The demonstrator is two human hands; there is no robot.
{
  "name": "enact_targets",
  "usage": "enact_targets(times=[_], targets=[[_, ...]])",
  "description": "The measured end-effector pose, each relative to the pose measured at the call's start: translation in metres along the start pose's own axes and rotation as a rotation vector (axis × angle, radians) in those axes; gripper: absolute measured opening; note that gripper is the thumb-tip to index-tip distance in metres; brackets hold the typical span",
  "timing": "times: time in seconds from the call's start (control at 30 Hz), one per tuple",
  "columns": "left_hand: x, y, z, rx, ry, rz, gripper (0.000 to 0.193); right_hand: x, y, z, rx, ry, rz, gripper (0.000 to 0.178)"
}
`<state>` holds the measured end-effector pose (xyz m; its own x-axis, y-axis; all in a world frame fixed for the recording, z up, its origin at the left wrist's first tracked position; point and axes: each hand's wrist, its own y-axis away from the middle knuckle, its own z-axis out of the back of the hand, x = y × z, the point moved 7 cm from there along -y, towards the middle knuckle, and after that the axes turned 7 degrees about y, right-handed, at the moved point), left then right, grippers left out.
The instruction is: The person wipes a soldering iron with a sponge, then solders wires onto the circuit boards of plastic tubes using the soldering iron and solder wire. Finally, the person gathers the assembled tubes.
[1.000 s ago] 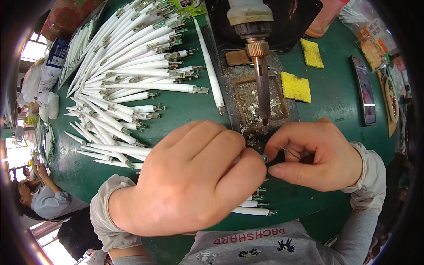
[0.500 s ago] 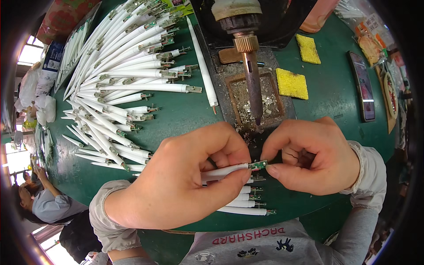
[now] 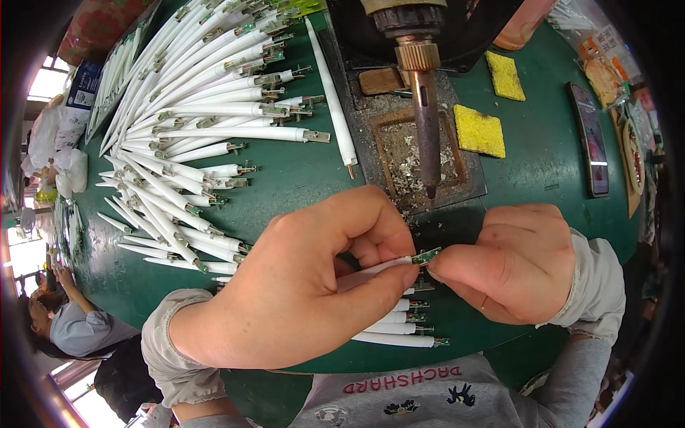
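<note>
My left hand [image 3: 307,285] is closed round a white pen-shaped tube [image 3: 382,269], thumb on top near its end. A small green circuit board [image 3: 427,257] sticks out of that end toward the right. At its tip my right hand [image 3: 510,271] is closed, thumb and forefinger pinching the board's edge; its other fingers are curled under. Whether a tiny part sits in that pinch is hidden. Under the left hand lies a row of similar white tubes [image 3: 389,328], their board ends pointing right. Just beyond both hands hangs a soldering iron [image 3: 428,128], tip down.
A large heap of white tubes [image 3: 214,110] covers the left side, with one tube [image 3: 332,100] apart. Below the iron is a solder-flecked tray [image 3: 378,153]. Two yellow sponges [image 3: 479,132], a phone [image 3: 589,139] and bags lie right. Another person [image 3: 82,328] sits far left.
My right hand has turned over, knuckles now up, and its fingers have closed in at the board's tip. The tube's board end has tilted slightly upward. The view has shifted a little.
</note>
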<state>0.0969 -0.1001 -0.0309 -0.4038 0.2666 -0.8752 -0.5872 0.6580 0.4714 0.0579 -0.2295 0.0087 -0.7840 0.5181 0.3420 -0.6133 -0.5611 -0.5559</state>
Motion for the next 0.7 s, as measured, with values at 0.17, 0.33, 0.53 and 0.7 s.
enact_targets(times=[0.17, 0.33, 0.53, 0.7], targets=[[0.000, 0.001, 0.001, -0.003, 0.026, -0.004, 0.018, 0.003, -0.001, 0.002, -0.062, 0.084, 0.061, 0.028], [0.002, -0.001, 0.000, 0.022, 0.079, 0.009, 0.018, 0.002, 0.000, 0.001, -0.037, 0.050, 0.054, 0.026], [-0.002, -0.003, 0.006, -0.026, 0.104, -0.047, 0.017, -0.017, -0.014, 0.003, 0.245, -0.339, -0.359, 0.015], [-0.003, -0.010, 0.012, -0.068, 0.155, -0.052, 0.017, -0.032, 0.001, -0.008, 0.503, -0.647, -0.589, 0.008]])
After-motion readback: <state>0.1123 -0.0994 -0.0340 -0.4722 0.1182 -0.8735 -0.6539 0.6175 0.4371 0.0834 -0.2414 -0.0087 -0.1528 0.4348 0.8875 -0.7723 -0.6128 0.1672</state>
